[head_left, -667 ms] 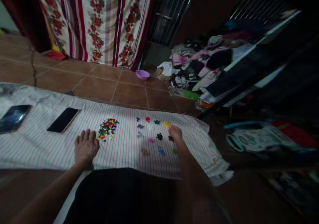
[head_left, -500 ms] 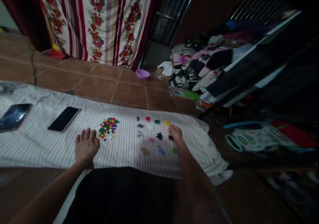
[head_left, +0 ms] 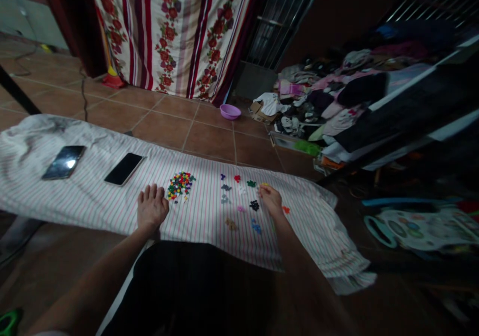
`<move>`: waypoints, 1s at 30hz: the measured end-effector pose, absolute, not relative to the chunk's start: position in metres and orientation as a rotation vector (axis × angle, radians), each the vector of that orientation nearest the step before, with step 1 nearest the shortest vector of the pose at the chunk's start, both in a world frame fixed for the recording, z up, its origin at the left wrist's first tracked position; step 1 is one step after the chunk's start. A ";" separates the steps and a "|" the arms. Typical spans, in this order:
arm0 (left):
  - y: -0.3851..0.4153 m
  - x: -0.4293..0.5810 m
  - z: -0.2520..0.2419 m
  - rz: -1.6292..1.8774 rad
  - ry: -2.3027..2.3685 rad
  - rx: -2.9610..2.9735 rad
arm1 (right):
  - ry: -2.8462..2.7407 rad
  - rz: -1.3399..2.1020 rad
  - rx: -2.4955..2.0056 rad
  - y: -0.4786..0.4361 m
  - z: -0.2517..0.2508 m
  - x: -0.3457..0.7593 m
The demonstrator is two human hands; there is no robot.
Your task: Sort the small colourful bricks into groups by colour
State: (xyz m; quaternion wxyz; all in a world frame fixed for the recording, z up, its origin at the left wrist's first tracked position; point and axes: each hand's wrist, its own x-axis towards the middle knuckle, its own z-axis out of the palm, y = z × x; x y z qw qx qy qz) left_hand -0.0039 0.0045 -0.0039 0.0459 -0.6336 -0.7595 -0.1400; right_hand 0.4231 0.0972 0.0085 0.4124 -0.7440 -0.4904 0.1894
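Note:
My left hand (head_left: 152, 209) lies palm down on the striped cloth (head_left: 123, 204), fingers apart, just left of a mixed heap of small coloured beads (head_left: 180, 185). My right hand (head_left: 271, 199) is over the right part of the cloth with fingertips pinched together; whatever is between them is too small to make out. It partly covers a yellow bead cluster (head_left: 265, 184). Around it lie small clusters sorted by colour: green beads (head_left: 251, 183), black beads (head_left: 254, 205), blue beads (head_left: 256, 226), orange beads (head_left: 286, 210), red beads (head_left: 237, 178) and tan beads (head_left: 231, 224).
Two dark-screened devices, a phone (head_left: 124, 169) and a larger one (head_left: 64, 162), lie on the cloth at left. Beyond is a tiled floor with a purple basin (head_left: 230, 111), a floral curtain (head_left: 187, 37) and a clothes pile (head_left: 329, 94).
The view has turned left, shifting the scene rightward. My right hand has shifted slightly left over the yellow beads, and orange beads now show beside its wrist. My left hand stays flat.

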 end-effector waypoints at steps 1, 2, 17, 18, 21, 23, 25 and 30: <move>0.004 -0.004 -0.003 -0.428 -2.322 -1.932 | -1.252 0.522 -1.849 0.097 0.009 0.411; 0.004 -0.004 -0.003 -0.430 -2.318 -1.934 | -1.274 0.563 -1.826 0.097 0.010 0.399; 0.005 -0.005 -0.007 -0.497 -2.268 -1.934 | -1.917 0.682 -1.447 0.049 -0.015 0.184; 0.005 -0.006 -0.008 -0.489 -2.262 -1.929 | -1.946 0.662 -1.454 0.047 -0.015 0.178; 0.005 -0.006 -0.009 -0.494 -2.251 -1.923 | -1.996 0.601 -1.503 0.043 -0.015 0.168; 0.005 -0.006 -0.010 -0.503 -2.248 -1.927 | -2.005 0.572 -1.546 0.041 -0.013 0.165; 0.005 -0.006 -0.009 -0.500 -2.250 -1.931 | -2.001 0.561 -1.591 0.039 -0.011 0.164; 0.003 -0.006 -0.003 -0.460 -2.258 -1.936 | -1.952 0.565 -1.667 0.035 -0.008 0.159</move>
